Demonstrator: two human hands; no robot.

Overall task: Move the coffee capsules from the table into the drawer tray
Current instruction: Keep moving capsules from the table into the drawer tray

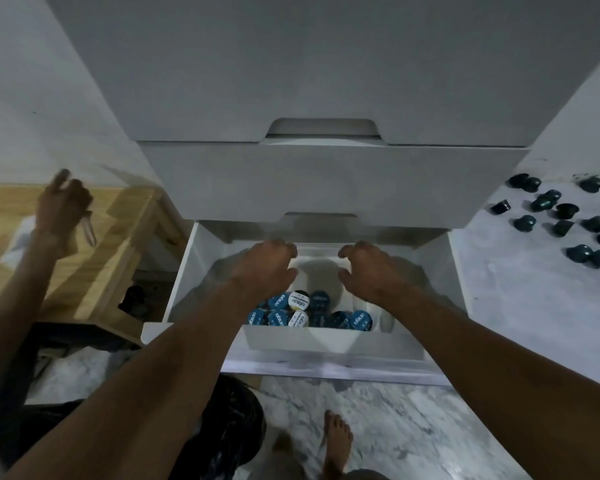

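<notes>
The bottom drawer (326,370) of a white cabinet stands pulled out. Inside it sits a white tray (329,339), and its near part holds several blue-lidded and white-lidded coffee capsules (300,311). Both my hands hover over the far part of the tray, palms down. My left hand (262,266) and my right hand (368,270) have loosely curled fingers, thumbs apart from the fingers, and I see no capsule in either. Several dark teal capsules (561,216) lie scattered on the marble surface to the right of the cabinet.
The closed upper drawers (326,181) overhang the back of the open one. On the left stands a wooden table (84,258), with another person's blurred hand (63,206) above it holding a thin object. A black bag (229,427) and a bare foot (336,441) are below.
</notes>
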